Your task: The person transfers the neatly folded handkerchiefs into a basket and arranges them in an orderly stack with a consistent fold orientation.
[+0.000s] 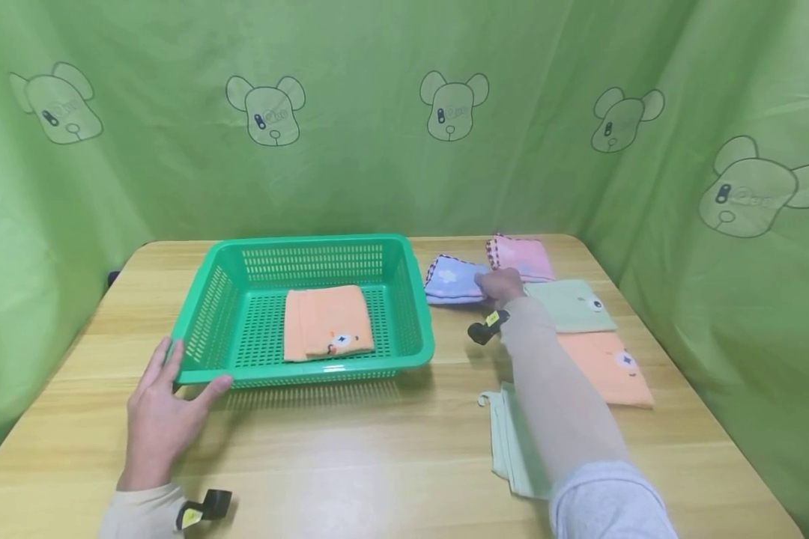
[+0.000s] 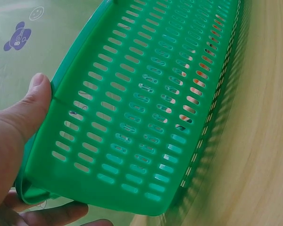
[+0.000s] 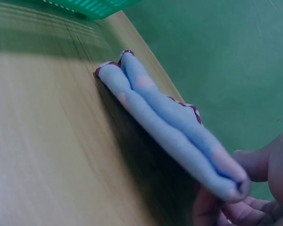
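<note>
My right hand [image 1: 502, 286] pinches the right end of a folded blue towel [image 1: 453, 281] with a white flower and checked trim. In the right wrist view the blue towel [image 3: 165, 127] is seen edge-on, its near end between thumb and fingers. My left hand [image 1: 165, 415] rests at the front left corner of a green plastic basket [image 1: 418, 359], fingers spread. The left wrist view shows the thumb [image 2: 35, 101] against the basket's rim and the fingers below its corner. A folded orange towel [image 1: 330, 322] with an embroidered animal face lies inside the basket.
Behind my right hand lies a folded pink towel [image 1: 522, 258]. Down the table's right side are a green towel [image 1: 569, 305], an orange towel [image 1: 607, 370] and another pale green towel [image 1: 512, 442], partly under my right arm. Green curtains [image 1: 364, 180] enclose the wooden table [image 1: 350, 464].
</note>
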The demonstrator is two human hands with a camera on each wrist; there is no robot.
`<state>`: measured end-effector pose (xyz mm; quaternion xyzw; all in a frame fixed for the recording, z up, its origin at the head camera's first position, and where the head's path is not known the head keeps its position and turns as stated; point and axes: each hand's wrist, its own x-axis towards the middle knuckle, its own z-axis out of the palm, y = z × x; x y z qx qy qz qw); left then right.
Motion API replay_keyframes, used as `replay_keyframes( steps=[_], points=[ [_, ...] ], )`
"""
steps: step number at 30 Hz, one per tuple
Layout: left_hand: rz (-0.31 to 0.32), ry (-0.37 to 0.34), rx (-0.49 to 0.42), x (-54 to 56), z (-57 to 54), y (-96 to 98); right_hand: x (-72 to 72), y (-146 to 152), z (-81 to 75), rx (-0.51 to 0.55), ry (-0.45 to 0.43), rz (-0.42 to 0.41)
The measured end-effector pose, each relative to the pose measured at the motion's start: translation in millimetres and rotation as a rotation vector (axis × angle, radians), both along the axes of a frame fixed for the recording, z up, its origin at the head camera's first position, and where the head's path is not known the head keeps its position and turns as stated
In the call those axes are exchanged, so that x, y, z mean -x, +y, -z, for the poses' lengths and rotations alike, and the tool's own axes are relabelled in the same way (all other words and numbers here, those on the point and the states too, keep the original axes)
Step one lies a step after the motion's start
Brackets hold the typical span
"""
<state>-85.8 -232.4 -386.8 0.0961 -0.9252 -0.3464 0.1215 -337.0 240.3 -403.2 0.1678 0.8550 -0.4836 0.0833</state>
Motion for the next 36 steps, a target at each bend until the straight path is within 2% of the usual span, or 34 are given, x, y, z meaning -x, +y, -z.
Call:
replay_keyframes(
  steps=[4, 7, 16, 26, 33, 36],
  points=[
    [0.0, 0.0, -0.003, 0.3, 0.2, -0.2, 1.0, 1.8, 0.3, -0.007, 0.001, -0.024],
    [0.001, 0.005, -0.002, 0.4, -0.3, -0.1, -0.3, 1.8, -0.9, 0.021, 0.004, -0.01],
    [0.003, 0.011, -0.012, -0.4, -0.4, 0.1, -1.7, -0.2, -6.7, 0.192, 0.023, 0.069],
    [0.004, 0.015, -0.016, -0.1, -0.2, -0.9, -2.9, -3.2, -16.2, 0.181, 0.073, 0.067],
    [0.008, 0.019, -0.014, 0.0, -0.4, -1.3, -2.9, -2.7, -21.0, 0.299, 0.069, 0.071],
    [0.009, 0.019, -0.013, 0.0, -0.5, -0.9, -2.6, -2.0, -22.9, 0.303, 0.069, 0.07]
  ],
)
